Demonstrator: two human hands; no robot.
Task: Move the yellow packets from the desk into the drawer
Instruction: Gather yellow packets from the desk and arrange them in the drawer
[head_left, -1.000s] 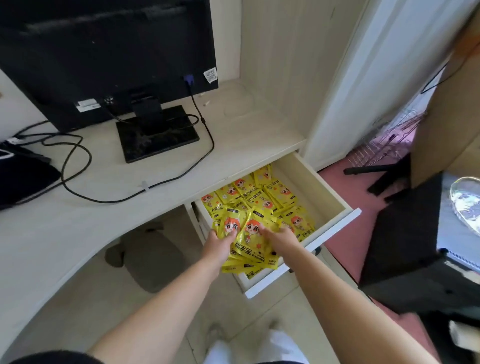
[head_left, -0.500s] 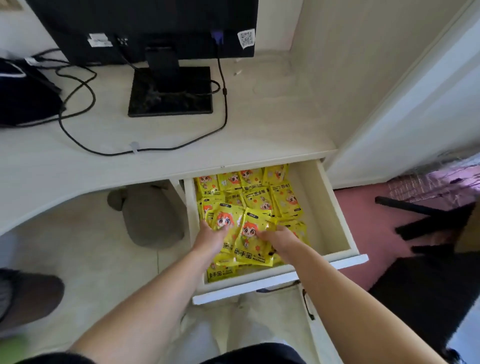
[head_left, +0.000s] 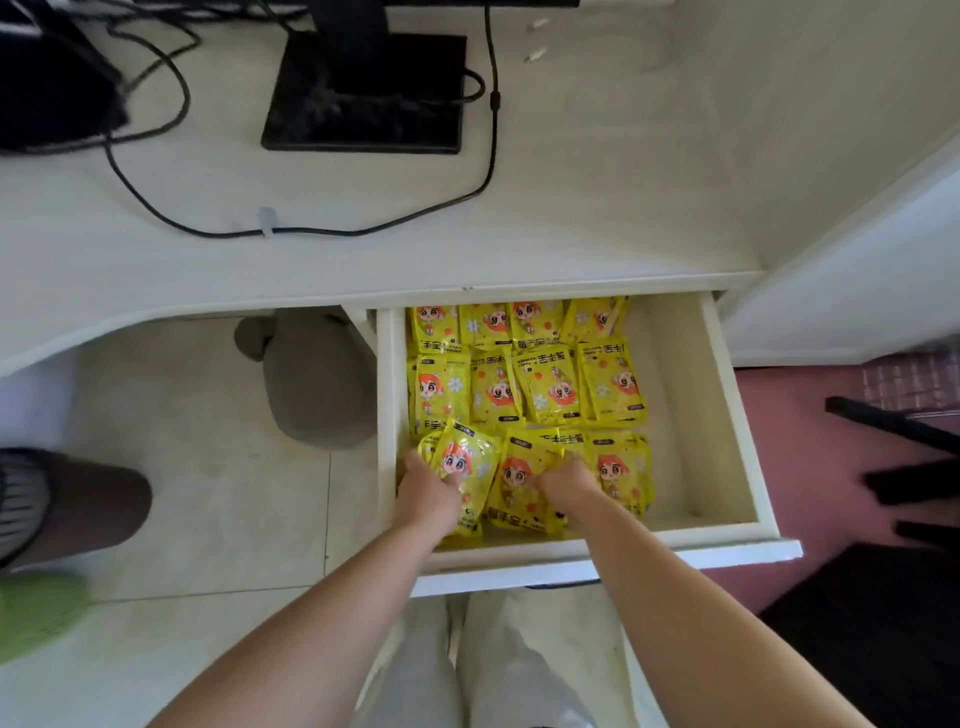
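The white drawer (head_left: 730, 415) is pulled open under the desk (head_left: 571, 208). Several yellow packets (head_left: 545, 384) with a cartoon face lie in rows across its left and middle part. Both my hands are inside the drawer at its front. My left hand (head_left: 426, 493) grips a tilted yellow packet (head_left: 462, 462) at the front left. My right hand (head_left: 566, 483) rests with fingers curled on the front-row packets (head_left: 519, 493). The drawer's right strip is bare. I see no packets on the desk top.
A black monitor stand (head_left: 363, 93) and black cables (head_left: 311, 231) sit on the desk. A grey stool (head_left: 317, 379) stands under the desk left of the drawer. A dark chair (head_left: 909, 467) is at the right, and a shoe (head_left: 67, 509) at the left.
The camera has tipped down and closer over the drawer. Both hands stayed at the front row, settling the packets lower into the drawer.
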